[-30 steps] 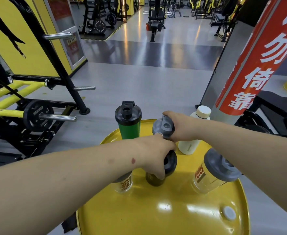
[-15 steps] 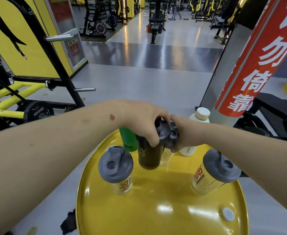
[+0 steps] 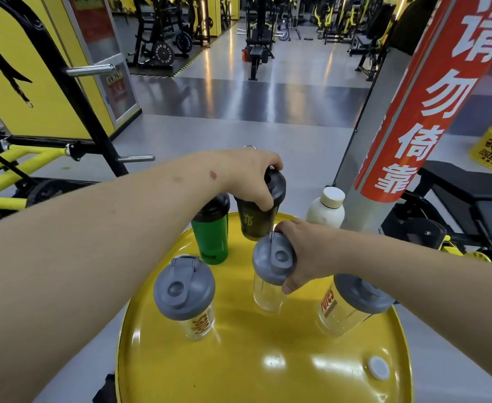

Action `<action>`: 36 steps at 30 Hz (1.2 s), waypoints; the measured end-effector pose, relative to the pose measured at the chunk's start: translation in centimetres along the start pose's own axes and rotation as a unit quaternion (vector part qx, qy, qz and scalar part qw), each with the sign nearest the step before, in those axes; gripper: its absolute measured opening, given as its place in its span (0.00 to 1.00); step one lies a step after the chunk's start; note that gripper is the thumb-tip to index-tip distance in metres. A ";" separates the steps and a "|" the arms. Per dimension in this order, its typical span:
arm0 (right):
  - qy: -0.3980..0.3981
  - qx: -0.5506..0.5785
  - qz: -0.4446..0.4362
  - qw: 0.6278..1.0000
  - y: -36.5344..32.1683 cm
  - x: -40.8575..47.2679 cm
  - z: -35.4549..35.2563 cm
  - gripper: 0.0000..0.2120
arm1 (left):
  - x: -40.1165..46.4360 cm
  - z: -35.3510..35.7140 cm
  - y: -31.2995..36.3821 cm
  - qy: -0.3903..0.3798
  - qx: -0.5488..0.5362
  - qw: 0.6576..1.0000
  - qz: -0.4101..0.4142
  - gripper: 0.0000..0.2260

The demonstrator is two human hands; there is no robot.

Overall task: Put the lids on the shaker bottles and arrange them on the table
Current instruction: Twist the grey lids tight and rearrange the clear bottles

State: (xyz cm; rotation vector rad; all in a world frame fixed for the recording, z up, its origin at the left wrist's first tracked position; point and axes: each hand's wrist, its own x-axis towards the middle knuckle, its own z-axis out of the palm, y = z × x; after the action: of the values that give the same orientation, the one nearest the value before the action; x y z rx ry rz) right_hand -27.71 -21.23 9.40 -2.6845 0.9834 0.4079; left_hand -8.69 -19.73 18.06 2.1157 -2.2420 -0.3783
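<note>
Midway through the arranging, the left hand (image 3: pixel 249 181) grips a dark shaker bottle (image 3: pixel 257 216) by its black lid, apparently lifted clear of the yellow table (image 3: pixel 239 367), beyond the clear shaker (image 3: pixel 269 289) at its centre. The right hand (image 3: pixel 303 251) clasps that clear shaker's grey lid (image 3: pixel 272 258), seemingly seating it. Two more grey-lidded shakers flank it, left (image 3: pixel 185 289) and right (image 3: pixel 352 301); a green one (image 3: pixel 211 231) stands behind. Next, likely: set the dark bottle down without knocking neighbours.

L hand (image 3: pixel 247 178) grip on dark shaker (image 3: pixel 256 222) lid, R hand (image 3: pixel 303 254) grip on clear shaker (image 3: pixel 268 292) grey lid, yellow table (image 3: pixel 239 359)
</note>
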 end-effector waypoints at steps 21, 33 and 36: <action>0.035 0.035 -0.060 0.997 -1.3 -2.2 1.5 0.47 | 4.7 9.0 -0.2 -0.140 0.008 0.990 -0.012 0.43; 0.023 0.039 -0.048 0.998 -1.4 -2.0 1.7 0.49 | 3.9 8.5 0.3 -0.177 0.089 0.980 -0.026 0.53; 0.019 0.038 -0.049 0.998 -1.4 -2.1 1.6 0.50 | 3.4 8.1 0.3 -0.176 0.091 0.980 -0.012 0.50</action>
State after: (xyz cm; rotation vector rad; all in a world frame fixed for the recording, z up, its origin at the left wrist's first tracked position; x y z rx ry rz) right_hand -28.57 -18.42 8.83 -2.6679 0.8567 0.2939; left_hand -10.79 -21.86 9.84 2.3250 -2.5282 -0.6142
